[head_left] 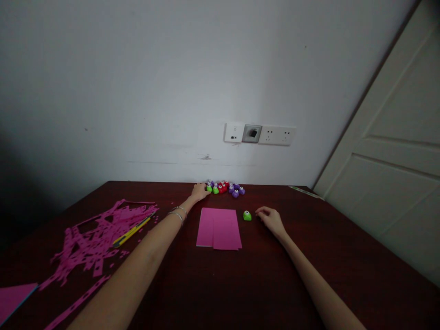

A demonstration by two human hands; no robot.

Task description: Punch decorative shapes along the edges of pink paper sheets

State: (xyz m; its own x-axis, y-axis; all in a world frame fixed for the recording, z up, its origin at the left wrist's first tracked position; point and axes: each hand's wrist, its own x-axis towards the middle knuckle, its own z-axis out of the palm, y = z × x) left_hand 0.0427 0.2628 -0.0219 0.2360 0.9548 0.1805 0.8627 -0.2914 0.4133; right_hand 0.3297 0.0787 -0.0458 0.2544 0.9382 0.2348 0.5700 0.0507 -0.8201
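Light is dim and cool, its source out of view. The wall (192,91) looks palest above the far edge of the desk (275,284), darkening heavily beyond its left edge. Wide-angle distortion slants the door (395,133); small details look soft.

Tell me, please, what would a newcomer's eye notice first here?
Probably the bright pink sheets, central on the dark table, with one green piece to their right. Then the tangled pink scraps at left. Farther back, the left hand is at the colourful cluster near the wall.
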